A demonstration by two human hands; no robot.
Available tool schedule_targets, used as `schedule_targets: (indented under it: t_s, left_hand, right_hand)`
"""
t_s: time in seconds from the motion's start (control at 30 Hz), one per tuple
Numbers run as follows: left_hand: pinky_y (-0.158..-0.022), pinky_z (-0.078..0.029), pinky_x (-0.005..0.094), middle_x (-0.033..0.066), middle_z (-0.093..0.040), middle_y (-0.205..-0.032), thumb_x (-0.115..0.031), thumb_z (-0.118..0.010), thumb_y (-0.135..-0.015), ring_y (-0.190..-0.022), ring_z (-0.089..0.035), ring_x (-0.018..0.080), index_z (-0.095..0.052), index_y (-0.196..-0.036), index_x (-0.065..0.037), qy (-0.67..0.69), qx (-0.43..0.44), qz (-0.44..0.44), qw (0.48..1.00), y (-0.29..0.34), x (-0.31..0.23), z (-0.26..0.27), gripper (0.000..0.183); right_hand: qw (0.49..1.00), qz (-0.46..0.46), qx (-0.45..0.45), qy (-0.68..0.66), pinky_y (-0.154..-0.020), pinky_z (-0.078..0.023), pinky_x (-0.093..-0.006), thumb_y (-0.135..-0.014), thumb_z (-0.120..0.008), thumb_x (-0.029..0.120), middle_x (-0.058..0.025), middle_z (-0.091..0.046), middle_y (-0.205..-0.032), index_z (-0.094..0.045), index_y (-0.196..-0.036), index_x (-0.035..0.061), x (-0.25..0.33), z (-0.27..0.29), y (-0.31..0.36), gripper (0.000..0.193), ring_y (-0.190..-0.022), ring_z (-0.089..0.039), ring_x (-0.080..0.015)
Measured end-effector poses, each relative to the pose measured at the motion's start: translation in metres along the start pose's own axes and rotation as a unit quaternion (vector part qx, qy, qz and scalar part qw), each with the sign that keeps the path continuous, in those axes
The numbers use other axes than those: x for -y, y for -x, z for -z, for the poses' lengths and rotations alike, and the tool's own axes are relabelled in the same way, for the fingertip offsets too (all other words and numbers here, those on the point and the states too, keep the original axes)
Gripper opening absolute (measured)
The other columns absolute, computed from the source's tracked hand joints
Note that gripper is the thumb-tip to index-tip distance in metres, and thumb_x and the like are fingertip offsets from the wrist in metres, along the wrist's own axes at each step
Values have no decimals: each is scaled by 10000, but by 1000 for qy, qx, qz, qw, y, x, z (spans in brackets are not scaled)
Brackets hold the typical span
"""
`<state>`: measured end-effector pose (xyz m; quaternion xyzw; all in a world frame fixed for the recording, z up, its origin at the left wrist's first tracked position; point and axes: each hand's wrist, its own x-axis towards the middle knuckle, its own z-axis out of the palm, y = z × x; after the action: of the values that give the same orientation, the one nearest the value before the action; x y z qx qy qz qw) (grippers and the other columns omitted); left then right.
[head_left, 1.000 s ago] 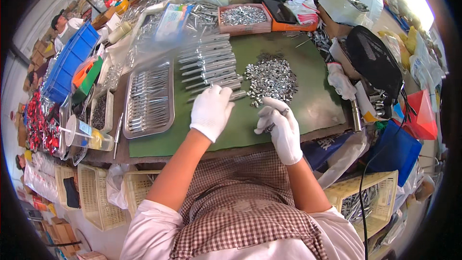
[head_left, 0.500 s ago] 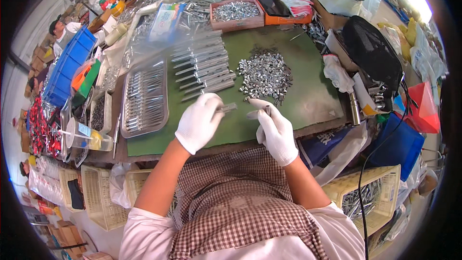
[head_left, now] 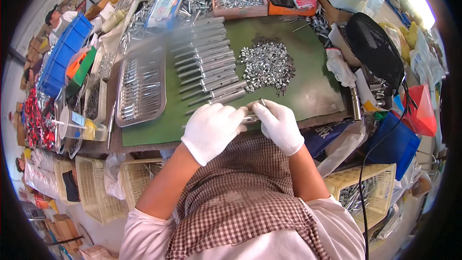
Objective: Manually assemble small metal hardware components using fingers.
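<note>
Head view is giving me two white-gloved hands close together over the near edge of a green mat (head_left: pixel 315 86). I am seeing the left hand (head_left: pixel 211 131) with its fingers pressing together and curling around a slim metal rod (head_left: pixel 249 119); the rod is lying roughly level, its thin end poking out to the left of the glove and its thicker part showing between the two hands. The right hand (head_left: pixel 279 127) is facing it, thumb and forefinger pinching a small metal piece (head_left: pixel 262 101) that is sticking up above the thumb; its other fingers are tucking underneath, and I cannot tell whether they are touching the rod.

Just beyond the hands, a row of sleeved rods (head_left: pixel 220 74) is lying on the mat, thin ends pointing left, and a pile of silver fittings (head_left: pixel 267 65) is spreading just to the right of it. Left of the row, a metal tray (head_left: pixel 163 98) is holding more slim rods side by side; its far end is blurring for me. Past the mat, a pink box (head_left: pixel 240 13) is holding small metal parts, and an orange box (head_left: pixel 301 11) is standing beside it. A black mesh bag (head_left: pixel 375 50) is resting at the right, and a clear plastic cup (head_left: pixel 71 130) is tilting at the left.
</note>
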<state>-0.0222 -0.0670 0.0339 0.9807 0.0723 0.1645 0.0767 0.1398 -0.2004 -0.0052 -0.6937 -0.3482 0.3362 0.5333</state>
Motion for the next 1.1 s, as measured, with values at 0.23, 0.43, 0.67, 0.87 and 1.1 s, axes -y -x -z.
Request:
schedule_targets:
  t_s: [0.23, 0.43, 0.67, 0.87, 1.1]
  left_hand:
    - [-750, -521, 377, 51, -677, -868, -262, -767, -823, -814, -660, 251, -715, -1137, -101, 63, -33, 10, 997, 6, 6, -6, 356]
    - [-693, -548, 377, 45, -659, -834, -164, -744, -833, -754, -661, 261, -722, -1179, -161, 105, -47, 32, 993, 5, 3, -14, 347]
    - [-619, -552, 375, 42, -598, -777, -187, -682, -884, -687, -653, 252, -707, -1124, -219, 60, 6, 79, 995, 3, -9, -16, 243]
    - [-548, -535, 381, 69, -536, -818, -255, -659, -934, -595, -619, 256, -691, -1086, -244, -23, 28, 110, 993, 0, -26, -23, 155]
    - [-527, -527, 378, 64, -549, -799, -269, -645, -948, -593, -630, 253, -685, -1112, -261, -11, 44, 124, 991, -3, -26, -25, 169]
  right_hand:
    - [990, -113, 28, -84, -629, -484, -322, -1017, -620, 244, -7, -616, -691, -705, -995, -19, 19, 11, 8, 277, -653, -545, -114]
    - [997, 3, 8, 76, -694, -516, -311, -973, -664, 224, -85, -694, -781, -699, -1003, -23, 5, 22, 9, 252, -721, -616, -112]
    - [986, 37, -5, 163, -722, -536, -372, -934, -697, 188, -198, -699, -851, -699, -998, 6, 5, 25, 2, 193, -745, -678, -328]
    - [876, 230, -194, 377, -725, -533, -456, -920, -662, 182, -173, -640, -850, -676, -962, 60, 7, 47, -69, 130, -812, -654, -396]
    - [825, 213, -183, 490, -731, -538, -458, -896, -660, 178, -155, -655, -870, -657, -987, 64, 6, 46, -104, 146, -836, -672, -382]
